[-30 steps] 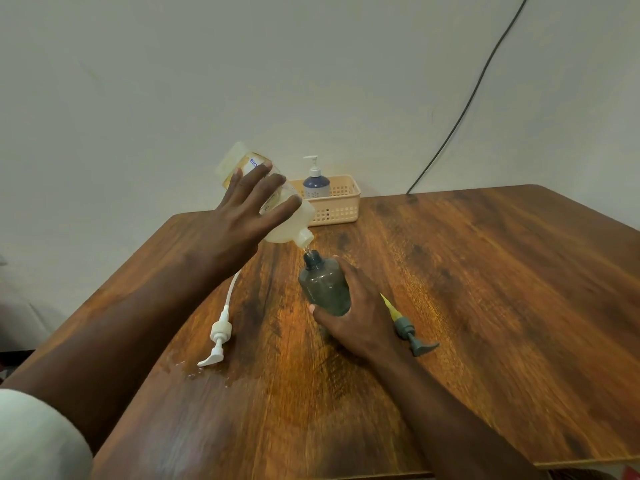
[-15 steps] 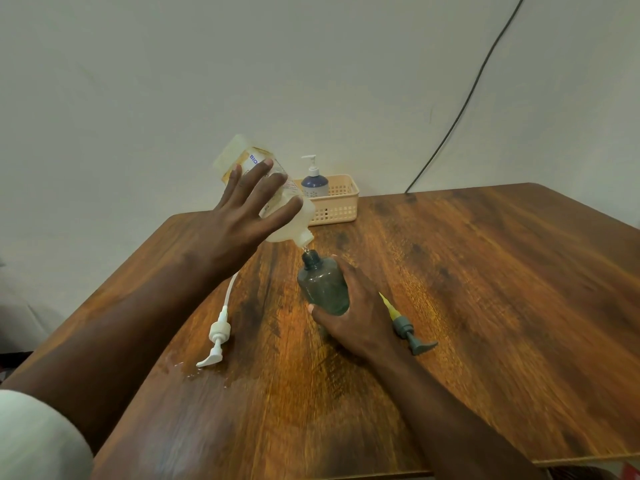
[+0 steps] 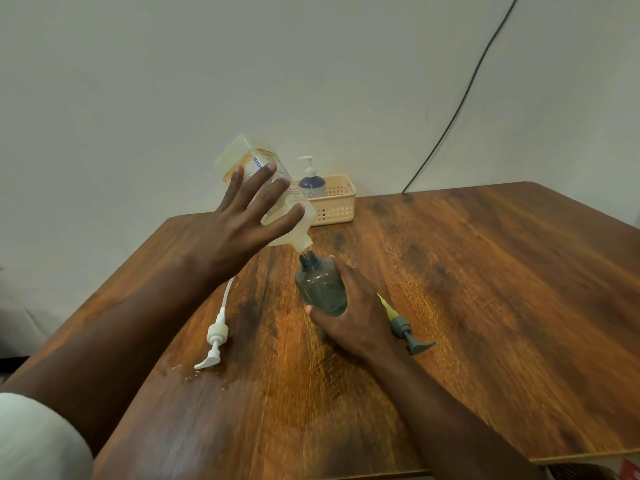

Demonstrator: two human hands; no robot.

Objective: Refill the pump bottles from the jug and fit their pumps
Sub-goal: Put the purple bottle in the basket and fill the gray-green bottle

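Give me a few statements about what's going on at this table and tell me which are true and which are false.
1. The left hand holds the jug tipped, spout down over the grey bottle. True.
2. The right hand holds the white pump. False: it grips the grey bottle; the white pump lies loose on the table.
3. The grey pump is already screwed onto the grey bottle. False: it lies on the table beside the right hand, and the bottle's neck is open.
4. A blue bottle with its pump on stands in the basket. True.
5. Wet drops show on the table near the white pump. True.
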